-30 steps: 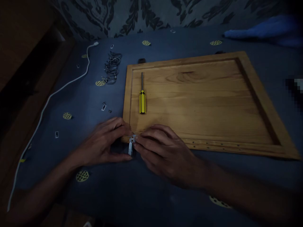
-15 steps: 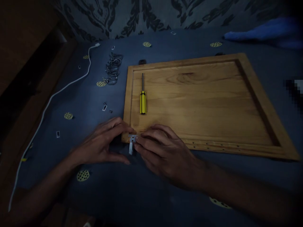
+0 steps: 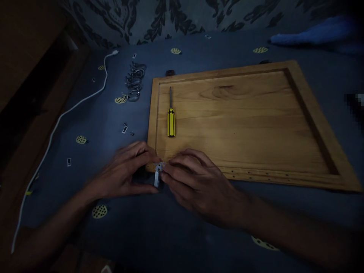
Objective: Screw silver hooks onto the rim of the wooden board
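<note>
The metal hinge point(image 3: 157, 179) sits at the near left corner of the wooden board point(image 3: 256, 125), seemingly unfastened, pinched by the right hand point(image 3: 199, 184), the left hand's point(image 3: 125, 172) fingers parted around it, contact unclear, while screwdriver point(image 3: 171, 123) and small screws point(image 3: 132, 133) lie aside.

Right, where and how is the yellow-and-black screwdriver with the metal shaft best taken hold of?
Probably by the thick yellow-and-black handle, from above on the near side: the screwdriver lies flat on the framed wooden panel, its handle toward the person and its thin metal shaft pointing away.
</note>
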